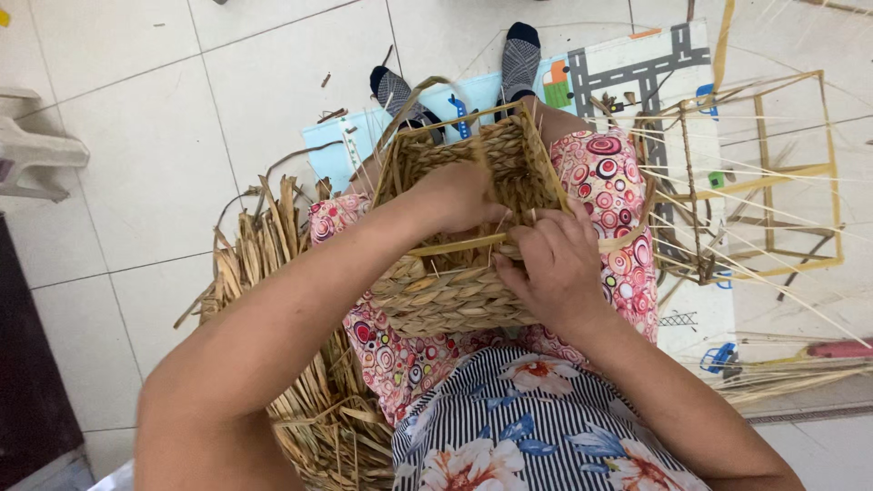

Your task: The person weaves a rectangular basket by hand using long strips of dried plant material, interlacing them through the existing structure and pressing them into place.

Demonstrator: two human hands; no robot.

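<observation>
A square woven straw basket [436,295] on a yellow frame rests on my lap, its open side up. My left hand [455,195] reaches inside it and presses on the woven wall near the yellow rim bar. My right hand [555,268] grips the near edge, fingers pinched on a braided straw strand [509,250] at the rim. Thin uprights stick out of the basket's top. Both forearms cross the lower part of the view.
A pile of dried straw leaves [273,264] lies at my left hip. A bare yellow wire frame [773,173] with thin sticks stands on the right. A play mat [637,64] covers the tiled floor under my socked feet [518,59]. A white plastic stool [32,150] sits far left.
</observation>
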